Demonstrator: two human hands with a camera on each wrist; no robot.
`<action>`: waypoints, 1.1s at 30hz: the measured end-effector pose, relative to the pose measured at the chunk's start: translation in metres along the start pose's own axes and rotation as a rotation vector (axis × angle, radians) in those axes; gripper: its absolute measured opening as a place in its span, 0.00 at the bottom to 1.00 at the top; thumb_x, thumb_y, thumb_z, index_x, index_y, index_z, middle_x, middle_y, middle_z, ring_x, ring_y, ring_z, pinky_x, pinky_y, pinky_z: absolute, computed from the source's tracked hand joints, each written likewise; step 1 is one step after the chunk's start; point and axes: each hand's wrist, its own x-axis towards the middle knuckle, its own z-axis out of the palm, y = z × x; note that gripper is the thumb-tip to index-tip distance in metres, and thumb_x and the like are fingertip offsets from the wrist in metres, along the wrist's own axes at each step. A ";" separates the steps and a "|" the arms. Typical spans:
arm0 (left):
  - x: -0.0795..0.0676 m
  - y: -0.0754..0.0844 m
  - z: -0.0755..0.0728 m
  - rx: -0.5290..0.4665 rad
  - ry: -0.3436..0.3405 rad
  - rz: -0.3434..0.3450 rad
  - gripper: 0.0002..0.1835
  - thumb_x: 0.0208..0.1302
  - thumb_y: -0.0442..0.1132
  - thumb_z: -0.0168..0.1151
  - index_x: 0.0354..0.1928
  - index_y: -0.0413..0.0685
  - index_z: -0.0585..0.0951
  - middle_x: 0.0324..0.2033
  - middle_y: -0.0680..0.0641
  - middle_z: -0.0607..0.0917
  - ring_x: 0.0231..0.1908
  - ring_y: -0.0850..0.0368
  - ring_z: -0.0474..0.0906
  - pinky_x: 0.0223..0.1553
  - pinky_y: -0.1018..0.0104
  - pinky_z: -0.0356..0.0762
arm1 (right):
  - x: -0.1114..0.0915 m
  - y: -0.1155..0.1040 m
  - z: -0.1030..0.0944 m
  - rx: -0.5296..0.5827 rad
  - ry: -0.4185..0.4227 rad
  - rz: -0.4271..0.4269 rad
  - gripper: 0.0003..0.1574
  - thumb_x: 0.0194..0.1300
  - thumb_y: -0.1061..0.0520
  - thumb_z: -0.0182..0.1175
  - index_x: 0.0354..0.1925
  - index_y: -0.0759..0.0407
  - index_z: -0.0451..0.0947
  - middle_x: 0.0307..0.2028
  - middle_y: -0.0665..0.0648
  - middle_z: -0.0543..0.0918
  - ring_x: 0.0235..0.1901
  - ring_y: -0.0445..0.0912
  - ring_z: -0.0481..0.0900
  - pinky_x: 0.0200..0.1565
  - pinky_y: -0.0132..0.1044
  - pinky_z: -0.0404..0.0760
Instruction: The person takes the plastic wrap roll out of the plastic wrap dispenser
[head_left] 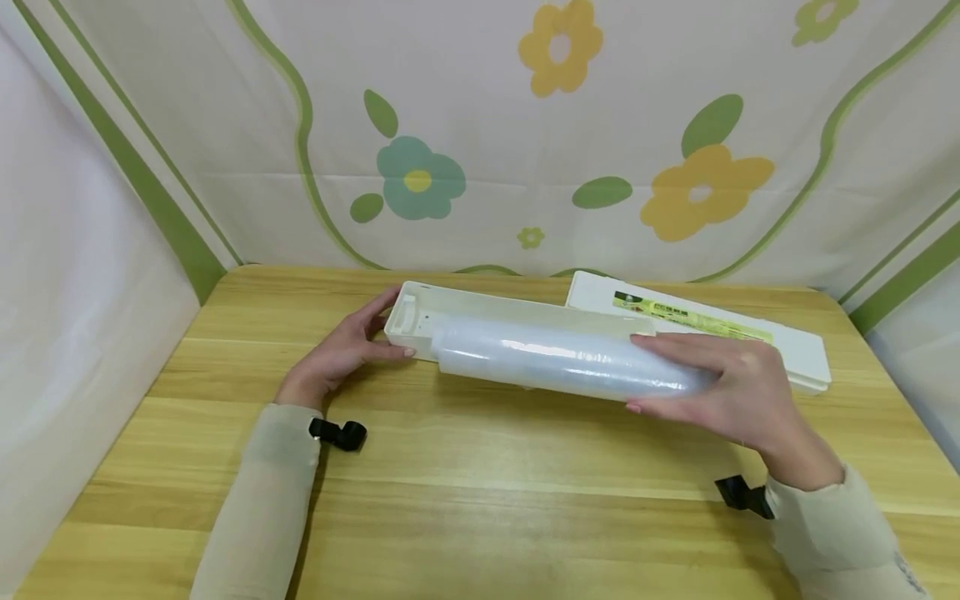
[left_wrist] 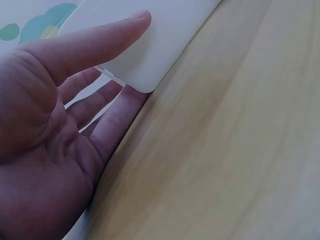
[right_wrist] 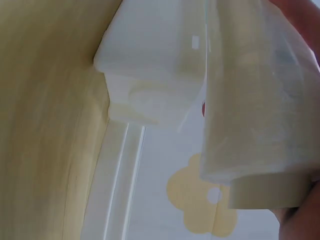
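A clear roll of cling film point(head_left: 540, 358) lies lengthwise over an open white dispenser box point(head_left: 480, 302). My right hand point(head_left: 738, 387) grips the roll near its right end, with the thumb on the near side and fingers over the far side. In the right wrist view, the end of the roll's core point(right_wrist: 270, 192) sticks out, and this end stands off the box point(right_wrist: 150, 45). My left hand point(head_left: 337, 354) holds the box's left end, thumb on the near wall and fingers behind and under its edge. The hand covers part of that end.
Behind the box on the right lies a long white lid point(head_left: 798, 354) with a yellow-green label point(head_left: 693, 318). The wooden table point(head_left: 480, 517) ends at a flower-printed curtain point(head_left: 480, 233). Black wrist mounts point(head_left: 348, 436) show at both sleeves.
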 end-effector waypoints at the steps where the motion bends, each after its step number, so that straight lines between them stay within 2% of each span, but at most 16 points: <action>1: 0.000 0.000 0.000 0.000 0.001 -0.002 0.59 0.61 0.35 0.81 0.86 0.76 0.56 0.80 0.52 0.67 0.71 0.44 0.70 0.72 0.52 0.67 | -0.002 0.000 -0.002 0.008 0.000 0.000 0.44 0.50 0.15 0.71 0.46 0.46 0.96 0.37 0.57 0.95 0.44 0.40 0.94 0.55 0.11 0.70; 4: 0.000 0.000 -0.001 0.004 0.003 -0.003 0.59 0.62 0.35 0.81 0.86 0.76 0.56 0.79 0.51 0.68 0.70 0.45 0.71 0.71 0.54 0.69 | -0.007 0.000 -0.007 0.038 -0.005 0.009 0.43 0.50 0.16 0.73 0.46 0.47 0.96 0.38 0.58 0.95 0.54 0.24 0.84 0.56 0.10 0.70; 7: 0.000 0.000 -0.002 0.004 0.007 -0.003 0.59 0.62 0.35 0.81 0.86 0.75 0.56 0.80 0.51 0.68 0.71 0.45 0.70 0.72 0.53 0.68 | -0.010 -0.001 -0.010 0.062 -0.021 0.019 0.43 0.49 0.18 0.75 0.47 0.48 0.96 0.39 0.59 0.95 0.58 0.18 0.78 0.57 0.10 0.70; 11: 0.000 -0.001 -0.001 -0.001 0.008 -0.003 0.59 0.62 0.34 0.80 0.86 0.74 0.55 0.80 0.50 0.67 0.73 0.44 0.69 0.75 0.48 0.64 | -0.016 -0.001 -0.012 0.062 -0.031 0.014 0.43 0.48 0.18 0.76 0.46 0.48 0.96 0.38 0.59 0.95 0.54 0.24 0.85 0.58 0.11 0.70; 13: 0.000 -0.001 -0.001 -0.004 0.008 -0.004 0.58 0.62 0.34 0.80 0.86 0.74 0.56 0.80 0.50 0.67 0.73 0.44 0.69 0.75 0.49 0.65 | -0.020 -0.001 -0.013 0.062 -0.042 0.015 0.43 0.48 0.18 0.76 0.46 0.48 0.96 0.38 0.58 0.95 0.52 0.27 0.87 0.58 0.11 0.70; 17: 0.000 0.000 0.000 -0.012 0.002 0.003 0.58 0.63 0.33 0.80 0.86 0.74 0.57 0.80 0.50 0.68 0.71 0.45 0.70 0.67 0.62 0.74 | -0.030 -0.002 -0.015 0.064 -0.055 0.013 0.43 0.45 0.18 0.78 0.45 0.48 0.96 0.36 0.58 0.95 0.44 0.38 0.93 0.58 0.12 0.72; 20: 0.001 0.001 0.000 -0.029 -0.002 0.009 0.58 0.62 0.32 0.79 0.86 0.73 0.57 0.79 0.48 0.69 0.70 0.45 0.71 0.60 0.71 0.77 | -0.038 -0.002 -0.016 0.043 -0.069 0.018 0.44 0.43 0.18 0.80 0.45 0.47 0.96 0.36 0.57 0.95 0.36 0.46 0.94 0.57 0.13 0.72; 33: 0.001 0.000 0.000 -0.036 -0.001 0.003 0.58 0.63 0.32 0.79 0.86 0.73 0.56 0.81 0.51 0.65 0.71 0.45 0.70 0.61 0.72 0.76 | -0.049 0.004 -0.012 -0.036 -0.148 0.065 0.47 0.30 0.19 0.84 0.47 0.39 0.95 0.39 0.51 0.95 0.35 0.46 0.94 0.43 0.21 0.84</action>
